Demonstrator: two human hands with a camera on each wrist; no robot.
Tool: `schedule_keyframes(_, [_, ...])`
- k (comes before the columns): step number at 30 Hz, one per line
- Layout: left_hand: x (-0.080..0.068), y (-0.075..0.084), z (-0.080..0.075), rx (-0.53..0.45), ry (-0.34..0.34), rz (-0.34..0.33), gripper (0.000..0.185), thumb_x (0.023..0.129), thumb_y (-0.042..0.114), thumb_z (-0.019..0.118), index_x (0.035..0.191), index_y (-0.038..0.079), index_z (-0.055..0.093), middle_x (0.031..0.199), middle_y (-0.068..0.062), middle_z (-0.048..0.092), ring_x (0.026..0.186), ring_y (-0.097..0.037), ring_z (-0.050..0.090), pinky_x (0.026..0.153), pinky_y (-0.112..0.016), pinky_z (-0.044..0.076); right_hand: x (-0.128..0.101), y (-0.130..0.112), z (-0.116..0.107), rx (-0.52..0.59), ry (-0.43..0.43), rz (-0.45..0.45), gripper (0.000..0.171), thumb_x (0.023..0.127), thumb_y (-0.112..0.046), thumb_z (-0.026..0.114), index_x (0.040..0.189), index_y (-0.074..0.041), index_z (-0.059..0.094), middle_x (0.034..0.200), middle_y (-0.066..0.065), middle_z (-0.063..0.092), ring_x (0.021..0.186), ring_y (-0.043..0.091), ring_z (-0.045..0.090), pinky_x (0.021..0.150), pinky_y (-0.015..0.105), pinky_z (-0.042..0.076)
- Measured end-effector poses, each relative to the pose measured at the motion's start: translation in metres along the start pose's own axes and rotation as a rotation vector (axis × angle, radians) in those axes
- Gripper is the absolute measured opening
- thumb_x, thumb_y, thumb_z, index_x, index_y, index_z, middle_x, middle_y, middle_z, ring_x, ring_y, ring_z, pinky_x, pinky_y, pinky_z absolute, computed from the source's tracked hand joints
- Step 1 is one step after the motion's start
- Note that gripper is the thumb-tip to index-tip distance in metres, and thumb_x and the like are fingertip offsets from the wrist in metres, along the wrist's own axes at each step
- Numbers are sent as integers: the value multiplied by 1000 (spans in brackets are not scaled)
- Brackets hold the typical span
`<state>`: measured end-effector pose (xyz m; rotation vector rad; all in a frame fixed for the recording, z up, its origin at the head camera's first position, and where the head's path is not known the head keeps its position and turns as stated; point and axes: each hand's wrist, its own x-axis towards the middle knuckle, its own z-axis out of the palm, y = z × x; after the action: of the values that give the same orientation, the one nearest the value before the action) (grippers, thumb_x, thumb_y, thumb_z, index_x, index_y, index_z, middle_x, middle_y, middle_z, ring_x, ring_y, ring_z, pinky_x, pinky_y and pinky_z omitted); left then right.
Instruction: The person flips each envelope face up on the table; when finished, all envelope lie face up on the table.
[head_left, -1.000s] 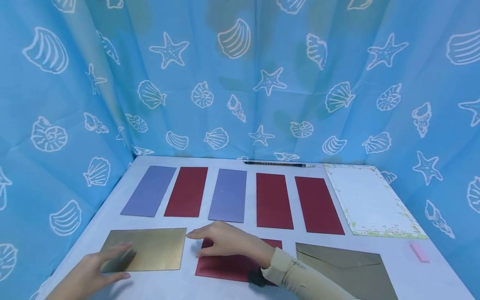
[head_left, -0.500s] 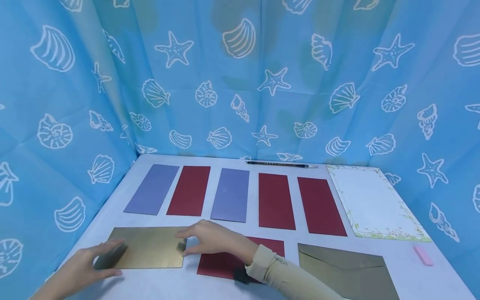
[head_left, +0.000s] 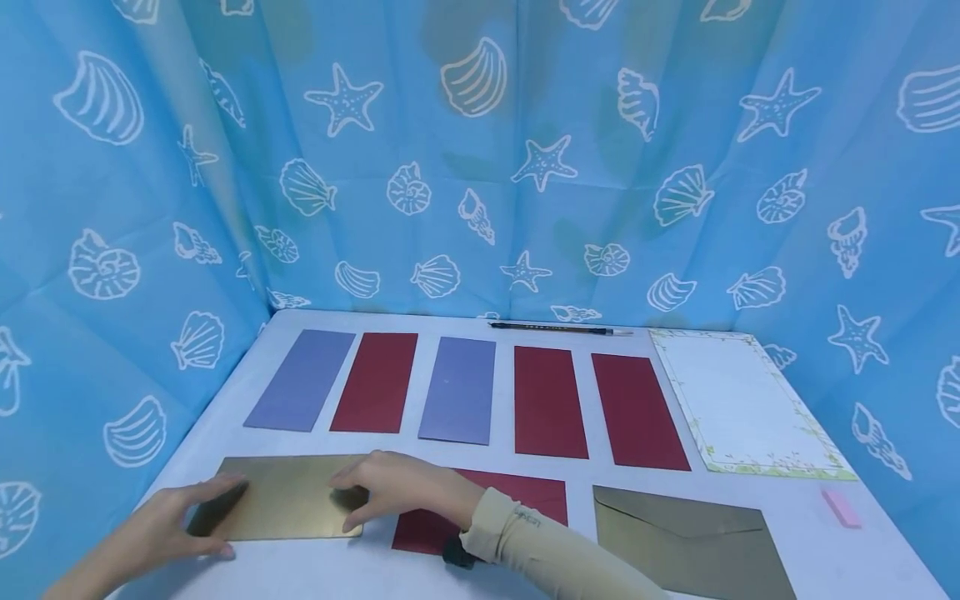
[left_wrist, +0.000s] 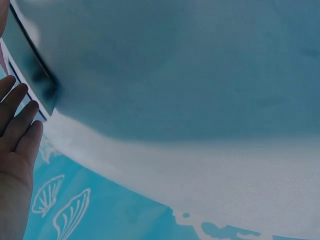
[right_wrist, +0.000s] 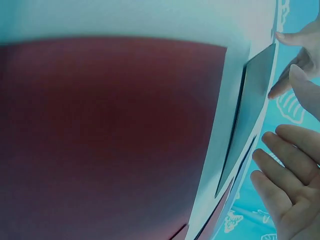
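A gold envelope (head_left: 288,500) lies flat at the table's front left, its long side running left to right. My left hand (head_left: 161,525) is at its left end, fingers extended over the corner and thumb below the near edge. From the right, my right hand (head_left: 397,487) reaches over the other end, index finger and thumb apart. In the right wrist view the fingers of the right hand (right_wrist: 290,175) are spread and relaxed, with the left hand (right_wrist: 305,47) beyond the gold envelope (right_wrist: 250,105). Under my right forearm lies a red envelope (head_left: 517,492), partly hidden.
Behind, purple envelopes (head_left: 456,392) and red envelopes (head_left: 551,404) form a row. A brush (head_left: 555,328) lies at the back edge. On the right are a bordered sheet (head_left: 750,404), a pink eraser (head_left: 842,508) and another gold envelope (head_left: 690,542). A blue curtain (head_left: 480,167) encloses the table.
My right hand has moved left from beside the gold envelope to over its right end. My left hand has shifted slightly left to the envelope's left end. The envelope lies about where it was.
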<state>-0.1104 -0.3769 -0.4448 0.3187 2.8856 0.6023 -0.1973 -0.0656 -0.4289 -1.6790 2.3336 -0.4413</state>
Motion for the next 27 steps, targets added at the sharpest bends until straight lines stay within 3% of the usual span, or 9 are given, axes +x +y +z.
schedule_keyframes(10, [-3, -9, 2, 3, 6, 44, 90, 64, 50, 83, 130, -5, 56, 126, -25, 58, 115, -47, 53, 84, -49, 50, 8, -5, 5, -37, -61, 36, 60, 85, -37, 74, 136, -11, 56, 134, -5, 57, 120, -2, 49, 96, 9, 35])
schedule_keyframes(19, [-2, -10, 7, 13, 8, 28, 86, 67, 53, 79, 127, -5, 59, 126, -21, 60, 117, -44, 53, 86, -46, 50, 9, -3, 11, -69, -81, 30, 60, 84, -36, 75, 136, -12, 57, 130, -7, 59, 97, -5, 51, 81, 6, 36])
schedule_keyframes(27, [-7, -12, 7, 61, 44, 88, 78, 72, 54, 77, 123, -3, 63, 120, -18, 65, 107, -39, 61, 78, -39, 55, 9, -2, 14, -48, -85, 39, 62, 84, -39, 74, 137, -12, 56, 133, -6, 58, 112, -7, 50, 88, 6, 37])
